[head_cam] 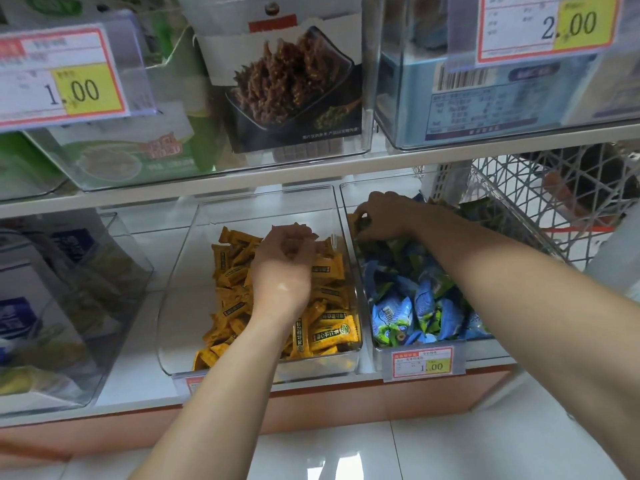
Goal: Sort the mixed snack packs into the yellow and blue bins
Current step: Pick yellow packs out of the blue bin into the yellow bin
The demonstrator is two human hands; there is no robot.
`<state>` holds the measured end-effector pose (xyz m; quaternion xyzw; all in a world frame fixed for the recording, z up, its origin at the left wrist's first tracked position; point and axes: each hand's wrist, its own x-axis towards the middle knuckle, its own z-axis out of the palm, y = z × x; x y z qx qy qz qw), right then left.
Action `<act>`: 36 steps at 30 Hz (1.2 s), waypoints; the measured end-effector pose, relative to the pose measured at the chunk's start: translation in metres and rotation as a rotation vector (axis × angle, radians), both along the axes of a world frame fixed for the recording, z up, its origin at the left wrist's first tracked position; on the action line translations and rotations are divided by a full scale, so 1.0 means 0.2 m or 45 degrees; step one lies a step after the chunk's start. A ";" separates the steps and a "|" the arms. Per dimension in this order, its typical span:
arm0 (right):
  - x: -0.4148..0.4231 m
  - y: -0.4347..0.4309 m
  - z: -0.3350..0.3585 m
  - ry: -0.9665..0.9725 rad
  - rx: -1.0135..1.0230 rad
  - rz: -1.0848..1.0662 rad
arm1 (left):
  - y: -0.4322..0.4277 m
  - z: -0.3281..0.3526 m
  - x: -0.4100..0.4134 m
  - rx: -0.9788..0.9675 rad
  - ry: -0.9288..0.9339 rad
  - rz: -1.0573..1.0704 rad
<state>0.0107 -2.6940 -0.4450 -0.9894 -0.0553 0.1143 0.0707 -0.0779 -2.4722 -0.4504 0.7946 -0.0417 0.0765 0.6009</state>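
— Where was the misplaced one?

— At the back of the blue bin [381,186], a clear plastic tub of puffy, crinkled blue packs [424,306]. The right hand [388,216] pinched a stray yellow pack [358,220] there.

— And the left hand [282,268]?

— Over the yellow bin [180,306], fingers curled above the flat, glossy yellow packs [325,336]. I could not tell whether it gripped one.

— What did the move need?

— In my judgement, a firm pinch, since the slick wrapper looked likely to slip. The pack also had to be lifted clear of the tub wall and let go well inside the yellow bin.
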 end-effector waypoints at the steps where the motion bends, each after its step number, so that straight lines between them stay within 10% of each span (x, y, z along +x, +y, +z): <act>1: 0.00 0.00 0.00 -0.026 0.063 -0.006 | 0.00 0.00 0.00 -0.004 0.013 -0.003; 15: -0.04 0.05 0.03 -0.054 0.341 -0.008 | 0.00 -0.01 0.00 -0.202 0.276 -0.103; 25: -0.33 -0.12 0.21 -0.330 1.168 -0.251 | -0.02 0.01 -0.02 -0.190 0.262 -0.101; 36: -0.65 0.15 0.23 -0.244 1.890 -0.487 | -0.09 0.12 -0.14 -0.875 0.322 -0.060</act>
